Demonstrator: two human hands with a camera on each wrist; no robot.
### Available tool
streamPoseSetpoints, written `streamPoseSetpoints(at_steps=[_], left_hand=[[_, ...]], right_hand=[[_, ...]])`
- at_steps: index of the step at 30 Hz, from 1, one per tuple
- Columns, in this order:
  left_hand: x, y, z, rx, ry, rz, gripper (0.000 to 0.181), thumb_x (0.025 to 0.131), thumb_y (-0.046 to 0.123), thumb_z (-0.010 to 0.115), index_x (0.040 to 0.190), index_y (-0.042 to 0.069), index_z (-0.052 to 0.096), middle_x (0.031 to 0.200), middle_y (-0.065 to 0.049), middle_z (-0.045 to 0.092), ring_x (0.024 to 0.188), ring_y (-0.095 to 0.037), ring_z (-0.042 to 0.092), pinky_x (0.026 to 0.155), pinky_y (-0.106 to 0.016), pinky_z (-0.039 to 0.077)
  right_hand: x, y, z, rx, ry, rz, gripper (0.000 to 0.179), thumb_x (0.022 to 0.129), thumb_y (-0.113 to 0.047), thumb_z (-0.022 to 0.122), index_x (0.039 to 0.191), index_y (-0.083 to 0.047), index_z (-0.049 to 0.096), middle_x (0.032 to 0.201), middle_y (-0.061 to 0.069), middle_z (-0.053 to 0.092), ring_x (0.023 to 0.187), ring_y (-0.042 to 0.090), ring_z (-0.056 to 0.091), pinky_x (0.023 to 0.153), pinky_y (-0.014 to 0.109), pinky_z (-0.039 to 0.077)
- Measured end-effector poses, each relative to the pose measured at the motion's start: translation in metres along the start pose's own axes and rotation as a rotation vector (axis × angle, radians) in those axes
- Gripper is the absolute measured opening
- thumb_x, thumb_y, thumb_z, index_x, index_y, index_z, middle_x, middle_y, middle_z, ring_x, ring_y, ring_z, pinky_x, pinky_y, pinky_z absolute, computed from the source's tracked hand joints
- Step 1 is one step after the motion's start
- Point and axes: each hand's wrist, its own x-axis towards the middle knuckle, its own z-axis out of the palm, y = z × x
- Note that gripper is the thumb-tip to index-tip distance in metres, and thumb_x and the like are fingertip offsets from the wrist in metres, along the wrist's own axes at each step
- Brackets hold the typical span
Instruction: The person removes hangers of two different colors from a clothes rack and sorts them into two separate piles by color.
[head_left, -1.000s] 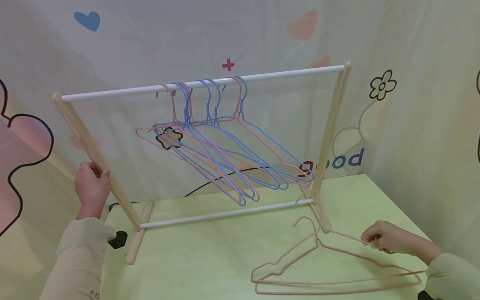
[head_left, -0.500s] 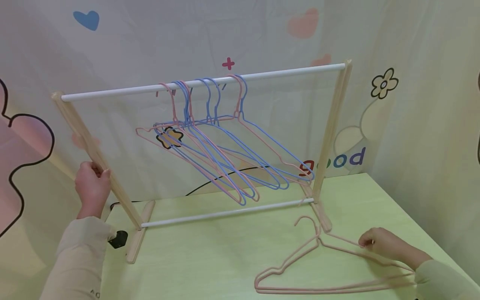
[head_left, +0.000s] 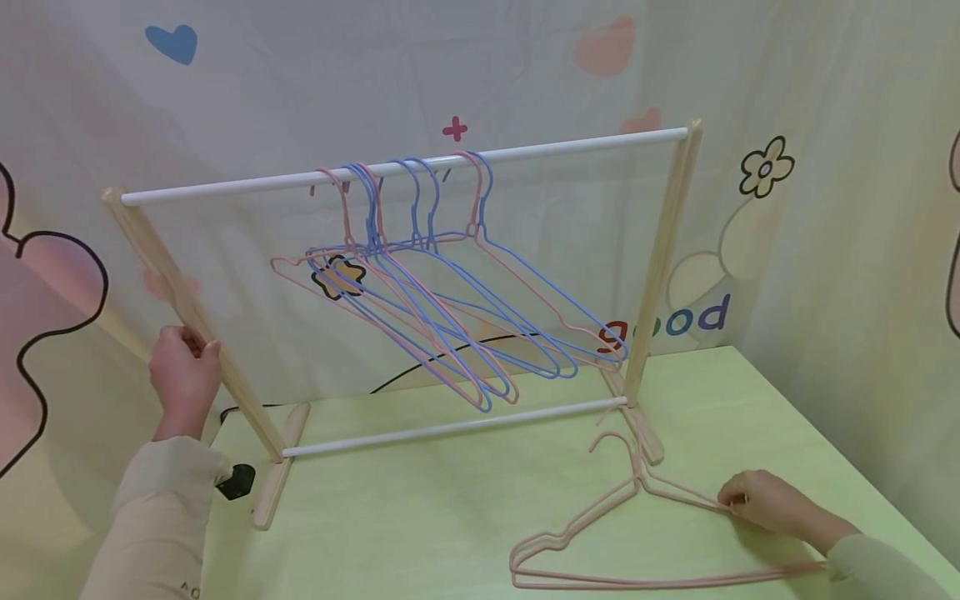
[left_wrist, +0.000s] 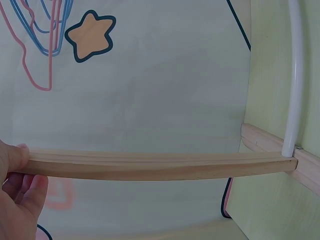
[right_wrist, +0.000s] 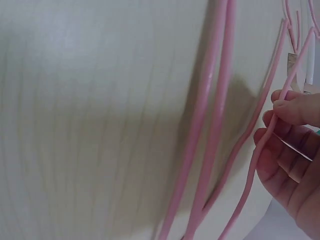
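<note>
In the head view my left hand (head_left: 183,371) grips the left wooden post (head_left: 243,392) of a small clothes rack; the left wrist view shows thumb and fingers round that post. My right hand (head_left: 776,507) is low at the right. Its thumb and fingertips pinch one arm of a pink clothes hanger (right_wrist: 255,155), close over the table. A second pink hanger (right_wrist: 192,145) lies right under it, and the two outlines nearly coincide. Several pink and blue hangers (head_left: 525,321) hang grouped around the middle of the rack's white top bar (head_left: 247,184).
The rack stands on a pale green table (head_left: 390,517), with wooden feet (head_left: 272,492) and a white lower bar (head_left: 450,427). A printed curtain (head_left: 360,75) hangs behind it. A small black object (head_left: 237,481) is beside the left foot.
My right hand has lowered the pink hanger and drawn it nearer, so it now lies almost flush over the other one. My left hand has stayed on the post.
</note>
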Motion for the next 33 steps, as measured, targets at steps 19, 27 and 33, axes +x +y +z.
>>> streamPoseSetpoints(at_steps=[19,27,33], left_hand=[[0.001,-0.001,0.0,0.003,-0.002,0.001,0.034,0.089,0.019,0.047,0.113,-0.004,0.04,0.098,-0.018,0.048,0.087,-0.031,0.048,0.061,-0.031,0.038],[0.001,-0.001,0.0,-0.004,0.004,0.004,0.034,0.09,0.019,0.046,0.115,-0.004,0.04,0.102,-0.019,0.049,0.09,-0.032,0.048,0.063,-0.032,0.038],[0.0,-0.002,0.001,-0.004,0.008,0.015,0.033,0.089,0.018,0.047,0.112,-0.004,0.04,0.098,-0.018,0.049,0.087,-0.031,0.047,0.062,-0.032,0.037]], right_hand=[[-0.009,0.003,0.009,-0.051,0.031,-0.006,0.009,0.073,-0.002,0.062,0.073,-0.011,0.066,0.071,-0.007,0.059,0.063,-0.005,0.041,0.056,0.022,0.04],[-0.011,0.001,0.01,-0.094,0.045,0.01,0.012,0.071,0.0,0.063,0.073,-0.011,0.067,0.069,-0.008,0.057,0.063,-0.004,0.044,0.056,0.023,0.041],[-0.014,0.0,0.011,-0.089,0.046,0.029,0.011,0.071,-0.002,0.064,0.075,-0.011,0.067,0.07,-0.008,0.057,0.063,-0.003,0.046,0.057,0.023,0.042]])
